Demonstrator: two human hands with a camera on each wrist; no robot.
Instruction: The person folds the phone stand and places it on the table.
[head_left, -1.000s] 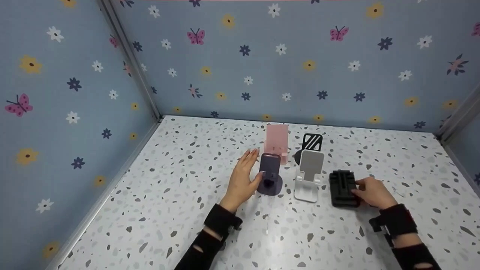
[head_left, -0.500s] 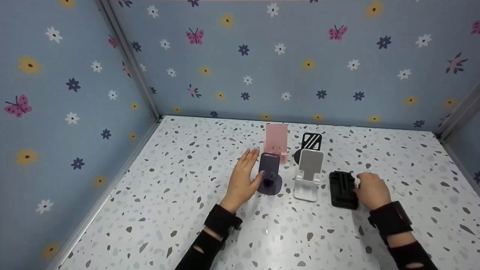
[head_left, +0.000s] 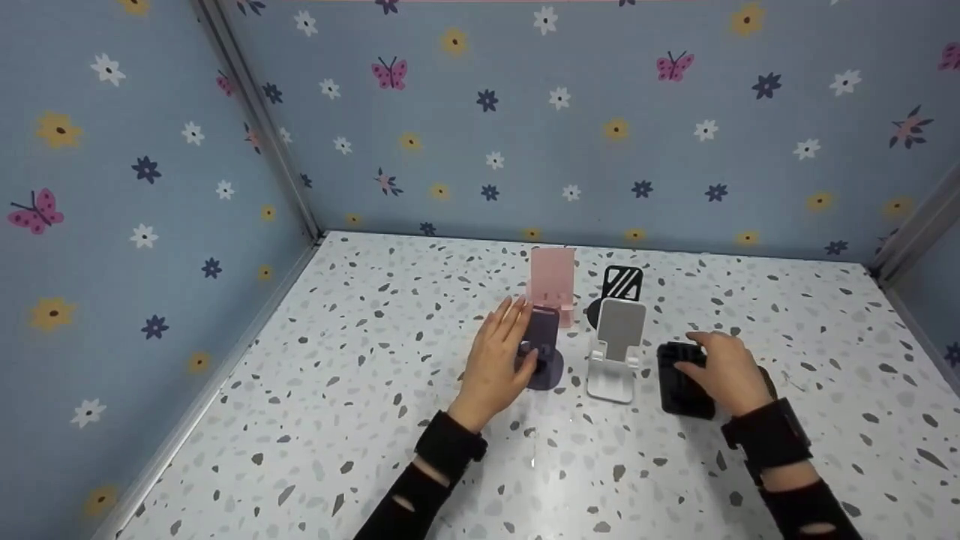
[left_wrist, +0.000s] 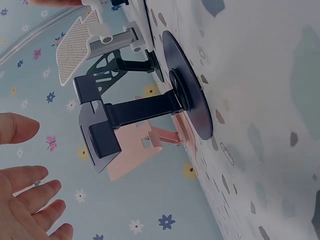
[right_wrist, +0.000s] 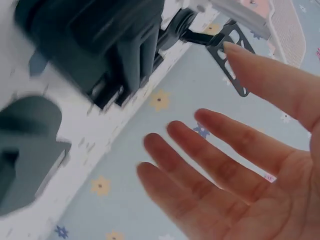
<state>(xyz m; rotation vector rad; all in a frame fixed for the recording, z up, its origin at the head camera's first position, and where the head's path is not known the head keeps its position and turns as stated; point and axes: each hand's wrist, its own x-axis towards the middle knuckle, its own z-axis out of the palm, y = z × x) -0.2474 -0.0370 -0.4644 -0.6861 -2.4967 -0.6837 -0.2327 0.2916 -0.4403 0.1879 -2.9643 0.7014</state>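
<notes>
My left hand [head_left: 491, 367] reaches beside a dark purple phone stand [head_left: 547, 326] and covers part of it in the head view. In the left wrist view, the fingers [left_wrist: 37, 197] are loosely bent, with a gap to the stand's upright holder. My right hand [head_left: 731, 371] hovers over a black folded phone stand [head_left: 686, 401] lying flat on the table. Spread fingers [right_wrist: 235, 142] and thumb show in the right wrist view, holding nothing. A white phone stand [head_left: 622, 330] stands upright between the two hands.
A pink phone stand [head_left: 553, 271] and a black slotted stand [left_wrist: 134, 65] are behind the nearer ones. A dark grey piece [right_wrist: 30, 145], kind unclear, sits at the left of the right wrist view. Flowered walls [head_left: 480, 150] border the speckled table [head_left: 337, 420].
My right hand has left the black folded stand's right side and moved left over it, its fingers spreading. My left hand has shifted slightly right, across the purple stand's edge.
</notes>
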